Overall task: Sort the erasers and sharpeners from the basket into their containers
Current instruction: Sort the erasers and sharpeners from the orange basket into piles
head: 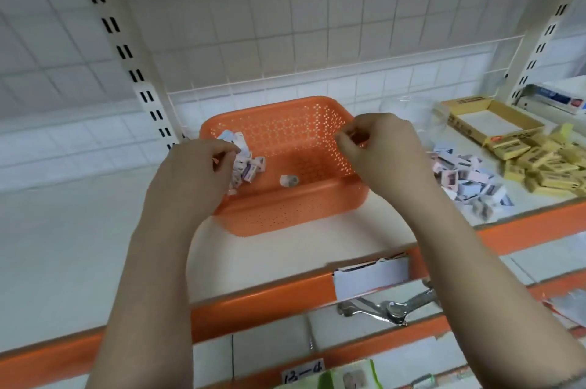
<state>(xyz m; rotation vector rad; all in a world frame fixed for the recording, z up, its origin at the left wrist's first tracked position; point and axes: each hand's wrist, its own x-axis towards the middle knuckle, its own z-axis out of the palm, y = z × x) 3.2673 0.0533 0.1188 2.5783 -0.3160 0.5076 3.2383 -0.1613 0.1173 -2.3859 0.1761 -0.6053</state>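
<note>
Head view, the only one. Orange basket (285, 135) sits on a white shelf (79, 230), tipped so its open side faces the camera. Inside: a heap of small wrapped packs (245, 163) bunched at the basket's left end, plus one lone item (289, 181) on the floor near the middle; too blurred to call it eraser or sharpener.

Left hand (196, 166) is at the heap, fingers curled down into it, gripping or raking several packs. How many are actually held cannot be told.

Right hand (377, 147) hovers at the basket's right rim, fingertips pinched together near the thumb. Whether something small sits in that pinch cannot be told; nothing shows clearly.

To the right on the same shelf: a pile (469, 179) of similar pink-white packs, then yellow boxes (545, 163) spilled beside an open cardboard tray (485, 120). A clear container (415, 112) stands faintly just behind the right hand.

Key relation: what is left in the basket lies left and under the left hand, while the sorted piles lie right, beyond the right hand. The lone item sits between the two hands, a bit nearer the left. Judgement: basket is nearly cleared; the heap must travel rightward across the basket, so a handoff or a cross-reach looks likely. Loose packs could drop on the way.

Below: orange shelf edge, metal tool (387, 306), white card (371, 277).
</note>
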